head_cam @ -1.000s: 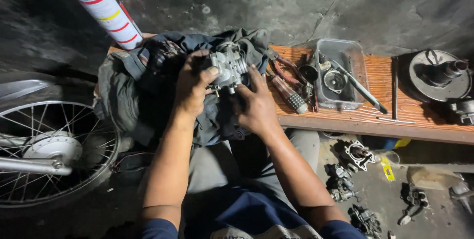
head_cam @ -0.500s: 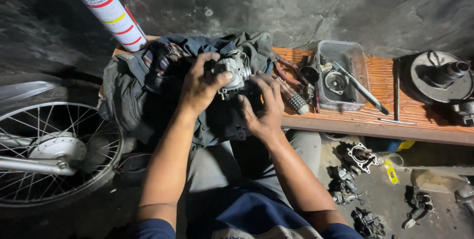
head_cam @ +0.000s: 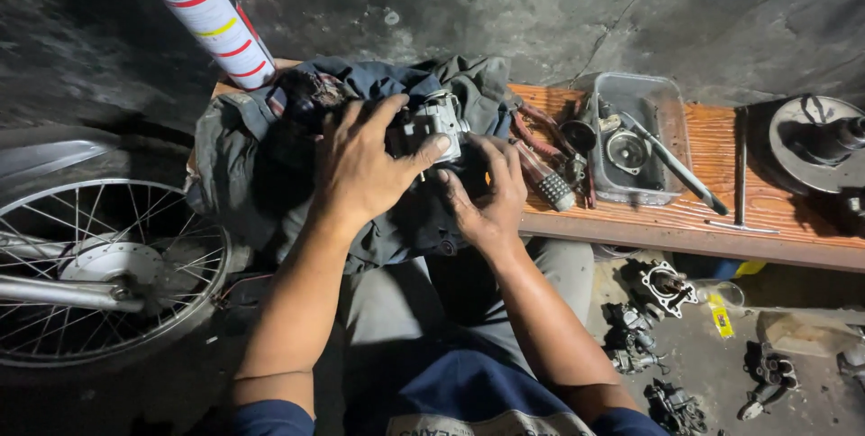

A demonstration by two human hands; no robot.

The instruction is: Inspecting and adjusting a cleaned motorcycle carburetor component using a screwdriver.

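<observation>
My left hand lies over a small grey metal carburetor and grips it from the left, thumb across its front. The part rests on a crumpled dark grey cloth spread over the left end of a wooden bench. My right hand sits just below and to the right of the carburetor, fingers curled up at its lower side and touching the cloth. Which fingers press on the metal is hidden.
A red and white spray can stands at the cloth's far left. A clear plastic tray with metal parts, pliers and a screwdriver lie on the bench. A spoked motorcycle wheel is left; loose engine parts litter the floor.
My left hand has slid further over the carburetor's top. My right hand has dropped from the part's right side to below it, and the view has shifted slightly.
</observation>
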